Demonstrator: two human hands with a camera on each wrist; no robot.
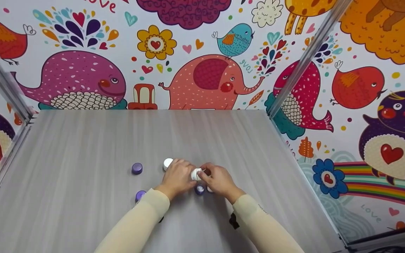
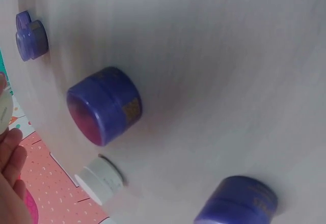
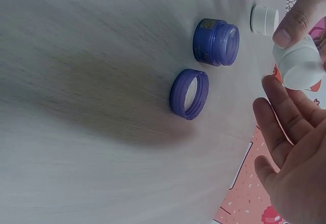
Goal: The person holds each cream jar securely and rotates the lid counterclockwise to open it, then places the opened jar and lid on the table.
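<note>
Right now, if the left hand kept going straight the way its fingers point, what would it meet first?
Probably the small white jar that both hands hold: the left hand points rightward at it, with the right hand just beyond. Depth is hard to judge.

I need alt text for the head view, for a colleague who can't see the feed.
Both hands meet at the middle of a grey table, the left hand and right hand together holding a small white jar. Purple jars and another white jar lie around them; cartoon animal wallpaper fills the background.
</note>
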